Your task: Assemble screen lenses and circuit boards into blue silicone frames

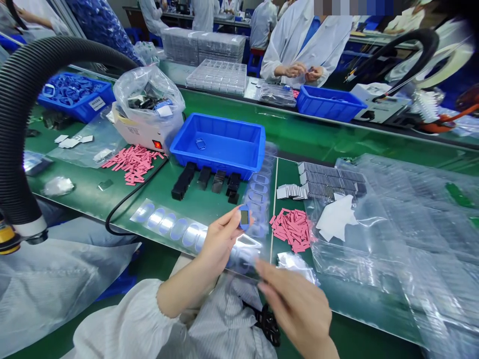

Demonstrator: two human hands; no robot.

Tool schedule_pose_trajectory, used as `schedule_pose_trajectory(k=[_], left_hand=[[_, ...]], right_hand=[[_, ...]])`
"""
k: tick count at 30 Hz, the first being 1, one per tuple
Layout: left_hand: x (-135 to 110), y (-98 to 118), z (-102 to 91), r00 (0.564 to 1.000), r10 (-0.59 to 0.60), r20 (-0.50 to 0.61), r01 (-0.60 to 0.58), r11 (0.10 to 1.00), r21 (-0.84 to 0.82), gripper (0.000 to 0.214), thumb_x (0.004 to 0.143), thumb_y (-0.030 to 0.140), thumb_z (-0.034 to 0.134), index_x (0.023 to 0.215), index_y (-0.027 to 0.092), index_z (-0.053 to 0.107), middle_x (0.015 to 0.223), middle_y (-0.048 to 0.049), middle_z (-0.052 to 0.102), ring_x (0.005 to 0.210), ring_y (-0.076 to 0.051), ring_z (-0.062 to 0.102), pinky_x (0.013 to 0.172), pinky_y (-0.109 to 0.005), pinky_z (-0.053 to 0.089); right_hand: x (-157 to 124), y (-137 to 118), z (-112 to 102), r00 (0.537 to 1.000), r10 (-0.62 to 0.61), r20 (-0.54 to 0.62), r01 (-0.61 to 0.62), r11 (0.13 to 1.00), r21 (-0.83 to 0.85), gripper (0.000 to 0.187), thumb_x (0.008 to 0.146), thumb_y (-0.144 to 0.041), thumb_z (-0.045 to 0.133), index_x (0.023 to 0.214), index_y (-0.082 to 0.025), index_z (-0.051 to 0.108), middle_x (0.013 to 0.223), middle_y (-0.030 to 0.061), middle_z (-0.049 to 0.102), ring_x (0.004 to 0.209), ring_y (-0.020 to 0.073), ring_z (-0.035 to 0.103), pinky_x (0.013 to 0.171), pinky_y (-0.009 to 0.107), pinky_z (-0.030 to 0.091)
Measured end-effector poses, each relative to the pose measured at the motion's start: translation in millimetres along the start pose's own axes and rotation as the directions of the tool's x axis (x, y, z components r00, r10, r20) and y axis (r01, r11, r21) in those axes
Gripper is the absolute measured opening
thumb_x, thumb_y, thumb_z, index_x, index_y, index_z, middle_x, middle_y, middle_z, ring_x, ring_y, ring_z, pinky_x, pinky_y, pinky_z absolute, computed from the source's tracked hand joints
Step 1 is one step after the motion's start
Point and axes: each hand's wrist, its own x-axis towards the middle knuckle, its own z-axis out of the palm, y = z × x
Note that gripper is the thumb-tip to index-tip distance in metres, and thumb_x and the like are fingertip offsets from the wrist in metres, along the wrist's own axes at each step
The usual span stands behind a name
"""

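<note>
My left hand [220, 237] is closed, with thumb and fingers pinching a small blue plastic housing with a grey display window [244, 218]. To its lower right, my right hand [294, 301] is smeared by motion near the table's front edge, so I cannot tell whether its fingers hold anything. Beneath the left hand lies a clear strip of oval films [179, 229]. A second strip of oval films [258, 192] runs back toward the blue bin. Pink strips [292, 229] are heaped to the right of the left hand, and a small clear plastic bag [295, 264] lies in front of them.
A blue bin [217, 162] with one blue frame [201, 144] inside stands behind several black stacks [184, 180]. Rows of grey pieces [331, 179] and clear trays [419, 224] lie right. A black hose [22, 99] arches at left. Across the line, a person in white [307, 45] works.
</note>
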Motion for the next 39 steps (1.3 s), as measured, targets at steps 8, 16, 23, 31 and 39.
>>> schedule_pose_trajectory(k=[8,16,23,31,39], left_hand=[[-9,4,1.3,0.996,0.042,0.082,-0.048,0.996,0.074,0.037,0.071,0.036,0.075,0.102,0.016,0.072,0.088,-0.009,0.078,0.092,-0.022,0.07,0.095,-0.036,0.047],[-4,5,3.7,0.983,0.078,0.165,-0.093,0.992,0.085,0.038,0.064,0.037,0.081,0.096,0.017,0.075,0.086,-0.0098,0.078,0.087,-0.023,0.072,0.093,-0.038,0.049],[-1,4,2.2,0.976,0.085,0.201,-0.107,0.989,0.103,0.036,0.066,0.036,0.079,0.096,0.016,0.075,0.089,-0.0115,0.078,0.092,-0.027,0.071,0.097,-0.044,0.047],[-12,2,-3.0,0.979,0.081,0.186,-0.112,0.98,0.163,0.035,0.063,0.035,0.081,0.092,0.017,0.076,0.089,-0.0109,0.078,0.092,-0.027,0.071,0.099,-0.042,0.046],[-21,3,-24.9,0.989,0.046,0.14,-0.068,0.986,0.154,0.032,0.07,0.039,0.076,0.096,0.019,0.075,0.09,-0.0079,0.078,0.09,-0.023,0.071,0.094,-0.039,0.047]], right_hand=[[15,43,22,0.975,0.223,0.016,-0.214,0.954,-0.208,0.027,0.093,-0.036,0.049,0.108,-0.018,0.064,0.115,0.0104,0.067,0.104,0.0255,0.063,0.087,0.043,0.051],[20,46,19,0.993,0.103,0.057,-0.078,0.94,-0.331,0.021,0.092,-0.029,0.053,0.104,-0.015,0.062,0.101,0.0061,0.073,0.104,0.0271,0.064,0.095,0.047,0.039],[26,37,21,0.992,0.009,0.124,0.043,0.911,-0.41,0.019,0.095,-0.02,0.048,0.105,-0.009,0.06,0.1,0.0109,0.072,0.099,0.0248,0.066,0.099,0.042,0.034],[14,55,18,0.984,0.179,0.025,-0.168,0.956,-0.241,0.027,0.094,-0.031,0.05,0.114,-0.016,0.06,0.107,0.0098,0.07,0.101,0.0253,0.066,0.098,0.049,0.04],[14,72,12,0.811,0.584,-0.017,-0.531,0.748,0.398,0.029,0.087,-0.037,0.061,0.111,-0.022,0.064,0.104,0.0083,0.072,0.095,0.024,0.069,0.081,0.041,0.058]])
